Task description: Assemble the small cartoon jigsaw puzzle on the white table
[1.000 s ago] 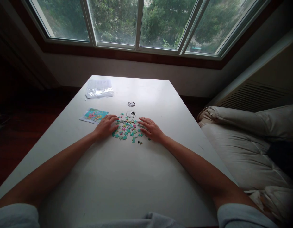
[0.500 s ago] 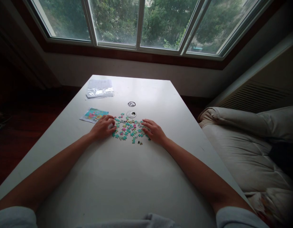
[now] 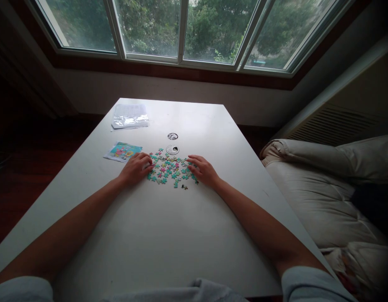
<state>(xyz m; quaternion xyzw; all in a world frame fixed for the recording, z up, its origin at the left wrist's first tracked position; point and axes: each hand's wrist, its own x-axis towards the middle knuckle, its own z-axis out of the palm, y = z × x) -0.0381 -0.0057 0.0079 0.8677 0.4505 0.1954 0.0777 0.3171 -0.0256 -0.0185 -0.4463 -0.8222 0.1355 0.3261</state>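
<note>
Across this white table (image 3: 162, 239), puzzle pieces (image 3: 170, 170) lie between my curled left hand (image 3: 136, 169) and loosely spread right hand (image 3: 204, 171); whether the left pinches one, I can't tell.

You will find the puzzle pieces (image 3: 170, 167) mostly teal-green, mixed with bright pink, yellow and whitish units. The small cluster (image 3: 184, 187) shows black, white and yellowish tones. Your desk (image 3: 169, 235) is plain white, with a pale sheen at its far end. Its near insert (image 3: 169, 152) and far insert (image 3: 172, 136) read silver-grey with dark outlines. The packet (image 3: 126, 147) bears a pink-and-yellow print on turquoise, bordered white. The plastic sleeve (image 3: 130, 119) is clear, with silvery glare. Your cuffs (image 3: 307, 283) are pale blue-grey. The sofa (image 3: 310, 193) is cream-beige; the floor (image 3: 27, 188) is dark red-brown; the foliage (image 3: 215, 31) is green.
</note>
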